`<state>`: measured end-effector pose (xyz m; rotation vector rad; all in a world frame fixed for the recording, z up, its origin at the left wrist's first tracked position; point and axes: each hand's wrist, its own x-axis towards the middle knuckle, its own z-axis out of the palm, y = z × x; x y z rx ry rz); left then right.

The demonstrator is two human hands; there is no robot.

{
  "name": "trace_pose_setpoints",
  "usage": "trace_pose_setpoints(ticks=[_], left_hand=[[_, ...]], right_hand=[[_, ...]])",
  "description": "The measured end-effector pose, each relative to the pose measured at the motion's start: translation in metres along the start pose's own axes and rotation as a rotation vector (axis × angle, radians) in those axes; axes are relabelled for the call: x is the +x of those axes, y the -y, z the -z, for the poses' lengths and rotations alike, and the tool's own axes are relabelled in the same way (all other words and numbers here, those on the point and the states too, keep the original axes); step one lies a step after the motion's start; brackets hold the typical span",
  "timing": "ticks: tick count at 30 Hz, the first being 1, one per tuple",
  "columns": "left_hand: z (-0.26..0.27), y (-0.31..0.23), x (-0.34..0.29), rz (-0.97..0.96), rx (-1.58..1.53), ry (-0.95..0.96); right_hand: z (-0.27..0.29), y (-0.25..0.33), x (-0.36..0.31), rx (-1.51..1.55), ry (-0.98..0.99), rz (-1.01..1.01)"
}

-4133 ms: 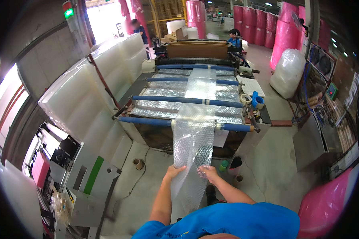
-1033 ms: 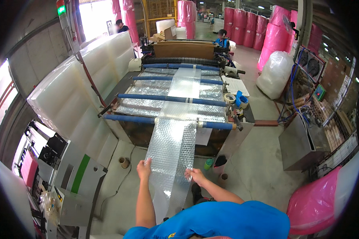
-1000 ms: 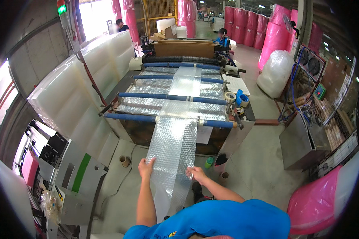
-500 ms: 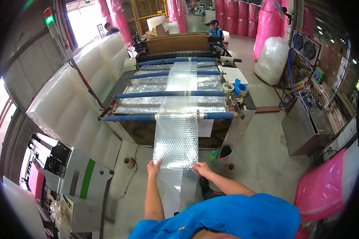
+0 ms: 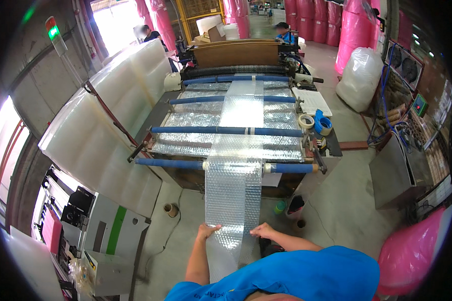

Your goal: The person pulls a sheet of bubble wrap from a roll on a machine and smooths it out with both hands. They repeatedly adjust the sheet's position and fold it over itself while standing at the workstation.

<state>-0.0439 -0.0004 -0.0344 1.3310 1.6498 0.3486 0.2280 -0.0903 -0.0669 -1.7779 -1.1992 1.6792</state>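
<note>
A long strip of clear bubble wrap [image 5: 230,193] runs from the machine over its front roller [image 5: 168,163] and hangs down toward my body. My left hand [image 5: 207,231] grips the strip's left edge, its thumb lying across the top face. At the right edge, my right hand [image 5: 262,231] pinches the wrap between thumb and fingers. Between the hands the strip is roughly flat, with a fold line along its right part. Its lower end passes out of sight behind my blue shirt.
Blue-wrapped rollers [image 5: 231,130] cross the machine bed. Rolls of tape [image 5: 323,125] lie at its right side. Large bubble wrap rolls [image 5: 105,105] stand left, beside a grey machine [image 5: 110,236]. A cardboard tube [image 5: 171,209] is on the floor. Two people work at the back.
The view has shifted, so the machine sits lower and further right. Both hands still hold the strip's edges; my left thumb now reaches further across the wrap.
</note>
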Motion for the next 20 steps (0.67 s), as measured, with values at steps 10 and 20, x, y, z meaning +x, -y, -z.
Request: trace_pose_setpoints(ticks=[10,20], left_hand=[[-0.020,-0.014,0.010,0.113,0.269,-0.230],[-0.007,0.009,-0.049,-0.192,0.070,-0.588]], right_hand=[[0.039,-0.003,0.022,-0.699,0.338,0.147],[0.223,0.311,-0.287,0.107,-1.021,1.694]])
